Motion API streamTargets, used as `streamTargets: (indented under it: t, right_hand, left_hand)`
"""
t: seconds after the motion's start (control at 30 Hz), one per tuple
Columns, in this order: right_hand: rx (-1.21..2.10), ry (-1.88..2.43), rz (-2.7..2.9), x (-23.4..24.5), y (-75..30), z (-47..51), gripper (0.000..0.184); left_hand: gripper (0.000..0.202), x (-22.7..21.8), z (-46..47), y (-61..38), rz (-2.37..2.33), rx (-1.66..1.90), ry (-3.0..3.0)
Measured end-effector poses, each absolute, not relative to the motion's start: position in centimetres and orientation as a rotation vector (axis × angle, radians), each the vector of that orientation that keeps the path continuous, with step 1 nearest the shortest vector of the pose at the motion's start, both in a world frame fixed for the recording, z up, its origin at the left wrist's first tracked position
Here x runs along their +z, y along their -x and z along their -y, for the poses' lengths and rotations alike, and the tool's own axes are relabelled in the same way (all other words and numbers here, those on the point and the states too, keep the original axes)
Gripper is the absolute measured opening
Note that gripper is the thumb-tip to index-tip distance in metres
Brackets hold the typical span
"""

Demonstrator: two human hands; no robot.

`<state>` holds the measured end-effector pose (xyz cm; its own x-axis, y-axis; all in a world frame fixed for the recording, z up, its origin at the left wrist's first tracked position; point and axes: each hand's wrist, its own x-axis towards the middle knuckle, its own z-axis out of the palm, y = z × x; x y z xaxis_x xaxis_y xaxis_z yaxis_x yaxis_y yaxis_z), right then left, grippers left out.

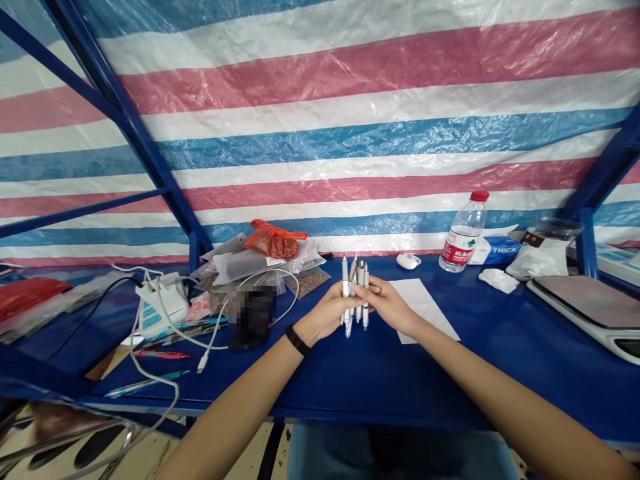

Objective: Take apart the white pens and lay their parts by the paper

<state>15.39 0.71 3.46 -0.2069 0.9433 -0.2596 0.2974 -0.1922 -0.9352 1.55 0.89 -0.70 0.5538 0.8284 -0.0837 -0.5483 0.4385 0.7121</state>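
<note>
Several white and grey pens (345, 287) stand upright in a loose bundle, held above the blue table (360, 387). My left hand (329, 312), with a black band on its wrist, is closed on the bundle from the left. From the right, my right hand (387, 303) grips the same pens, its thumb across their middle. The pens' pointed ends face up. Some fingers are hidden behind them. A white sheet of paper (425, 310) lies just beyond my right hand and forearm.
Left are a white cable (215, 340), a red pen (163, 354), a blue pen (145, 385) and plastic bags topped by an orange bag (275, 238). Right are a water bottle (461, 237), a blue-and-white box (500, 250), a crumpled tissue (499, 280), a white mouse (409, 261) and a scale (590, 307).
</note>
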Motion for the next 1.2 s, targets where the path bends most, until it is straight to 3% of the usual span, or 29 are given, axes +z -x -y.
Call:
streamTargets:
  t: [0.2, 0.67, 0.83, 1.0, 1.2]
  right_hand:
    - [1.225, 1.407, 1.662, 4.0, -16.5, 0.2, 0.05]
    - [1.345, 1.473, 1.761, 3.5, -17.0, 0.7, 0.062]
    - [1.109, 1.569, 1.771, 3.5, -17.4, 0.4, 0.058]
    - [0.748, 1.718, 1.66, 4.8, -19.2, -0.7, 0.051]
    - [0.587, 1.778, 1.599, 5.4, -20.0, -1.1, 0.051]
  left_hand:
    - [0.051, -1.6, -1.0, -1.2, -0.53, 0.971, -0.932]
    - [0.085, -1.9, -0.3, -1.0, -0.369, 0.717, -1.011]
    - [0.063, -0.7, -1.0, 0.2, -0.761, 0.722, -1.488]
    - [0.076, 0.0, -1.6, 2.3, -1.676, 0.37, -2.042]
    - [0.049, -1.3, 0.0, 2.1, -1.788, 0.149, -1.991]
